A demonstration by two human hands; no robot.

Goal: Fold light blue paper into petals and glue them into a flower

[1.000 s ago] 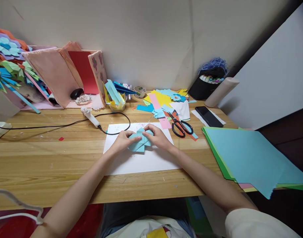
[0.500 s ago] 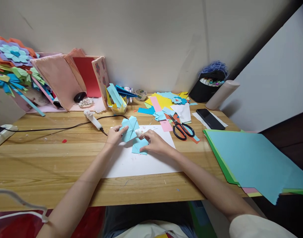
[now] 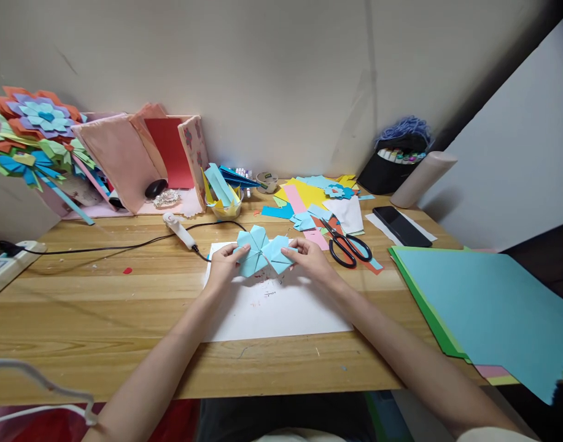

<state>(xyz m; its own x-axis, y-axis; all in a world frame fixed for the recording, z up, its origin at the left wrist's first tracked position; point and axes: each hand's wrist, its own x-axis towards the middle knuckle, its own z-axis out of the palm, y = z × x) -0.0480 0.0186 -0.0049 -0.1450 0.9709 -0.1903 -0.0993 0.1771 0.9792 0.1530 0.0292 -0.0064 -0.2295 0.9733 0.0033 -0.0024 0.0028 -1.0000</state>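
Observation:
My left hand [image 3: 224, 265] is closed, thumb on top, around the left side of a light blue folded paper flower [image 3: 253, 245]. Pinched in my right hand [image 3: 312, 260] is a light blue folded paper petal piece [image 3: 277, 250]. Its left tip meets the flower's right side near the centre; whether the two are joined I cannot tell. Both are held above a white sheet of paper [image 3: 281, 316] marked with small specks. A white glue gun [image 3: 180, 233] with a black cord lies to the left of my left hand.
Black-handled scissors [image 3: 343, 245] lie among coloured paper scraps [image 3: 304, 195] behind my right hand. A phone [image 3: 401, 225] and a stack of coloured sheets [image 3: 484, 294] are at right. A plastic cup [image 3: 228, 205] of paper pieces, a tape roll [image 3: 267, 182] and a power strip [image 3: 9, 264] stand around.
The petal piece in my right hand has been raised and turned, from below the flower to level with its right side. My left hand keeps its hold. The camera view has shifted slightly.

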